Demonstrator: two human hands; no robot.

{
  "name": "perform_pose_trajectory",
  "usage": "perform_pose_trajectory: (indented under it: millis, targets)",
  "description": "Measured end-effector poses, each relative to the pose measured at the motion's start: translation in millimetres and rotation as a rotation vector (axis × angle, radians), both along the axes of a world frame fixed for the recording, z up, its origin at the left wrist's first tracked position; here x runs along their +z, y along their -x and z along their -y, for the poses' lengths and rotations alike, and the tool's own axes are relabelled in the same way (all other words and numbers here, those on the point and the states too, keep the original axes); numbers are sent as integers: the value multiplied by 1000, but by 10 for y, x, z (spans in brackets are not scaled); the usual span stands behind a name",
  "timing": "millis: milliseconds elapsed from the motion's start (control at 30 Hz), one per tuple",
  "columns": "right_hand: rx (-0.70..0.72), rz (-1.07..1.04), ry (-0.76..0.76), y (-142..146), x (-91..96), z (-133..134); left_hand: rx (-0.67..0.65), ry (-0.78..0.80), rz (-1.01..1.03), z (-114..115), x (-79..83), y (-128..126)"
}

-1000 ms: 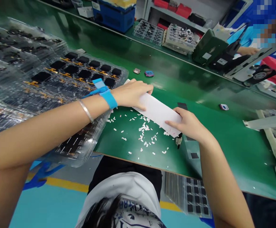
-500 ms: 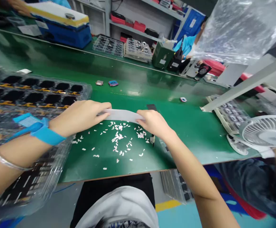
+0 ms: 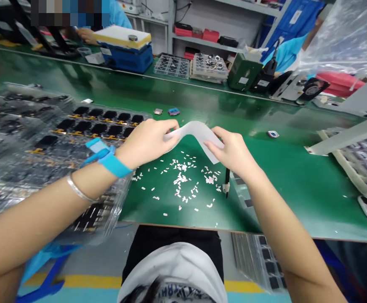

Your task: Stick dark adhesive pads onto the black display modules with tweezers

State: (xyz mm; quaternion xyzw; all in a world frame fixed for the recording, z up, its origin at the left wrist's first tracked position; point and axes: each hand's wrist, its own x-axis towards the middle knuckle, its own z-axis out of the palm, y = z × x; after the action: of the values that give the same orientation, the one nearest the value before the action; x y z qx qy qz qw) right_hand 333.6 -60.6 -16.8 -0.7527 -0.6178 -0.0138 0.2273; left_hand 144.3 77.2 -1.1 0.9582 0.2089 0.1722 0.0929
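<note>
A thin, translucent white strip point(image 3: 192, 128) arches upward between my two hands above the green table. My left hand point(image 3: 153, 136) pinches its left end, with a blue band point(image 3: 114, 162) round that wrist. Closed on the right end is my right hand point(image 3: 230, 149), the strip's corner sticking out below the fingers. Many small white pieces point(image 3: 181, 179) lie scattered on the tabletop below the strip. A thin black tool point(image 3: 227, 183) lies under my right hand, partly hidden by it.
Clear trays point(image 3: 101, 126) of black parts are stacked at the left. Small square parts point(image 3: 174, 111) sit farther back. A slanted white post point(image 3: 347, 134) and another tray point(image 3: 357, 164) stand right. A blue box point(image 3: 126, 57) rests on the far bench, near other people's arms.
The strip was nearly flat and is now bent into a high arch, its right end angled down. My hands have risen slightly. The whole view has shifted, showing more of the left side.
</note>
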Motion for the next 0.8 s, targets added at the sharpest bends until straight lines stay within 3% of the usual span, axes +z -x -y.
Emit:
perform_pose_trajectory:
  millis: [100,200,367,533,667,800]
  targets:
    - [67,-102,-109,134,9,-122,31,90,99,77,52,-82]
    - [141,-167,-126,246,9,-187,33,111,118,81,89,-88]
    - [152,96,-83,87,168,-118,30,-17,-44,-42,223,101]
    - [392,289,-69,-150,374,-38,-134,-94,-140,-73,316,160]
    - [467,173,-57,-7,392,-35,-274,-52,-108,28,308,68]
    - [521,106,-156,169,329,-44,-356,37,-95,102,303,41]
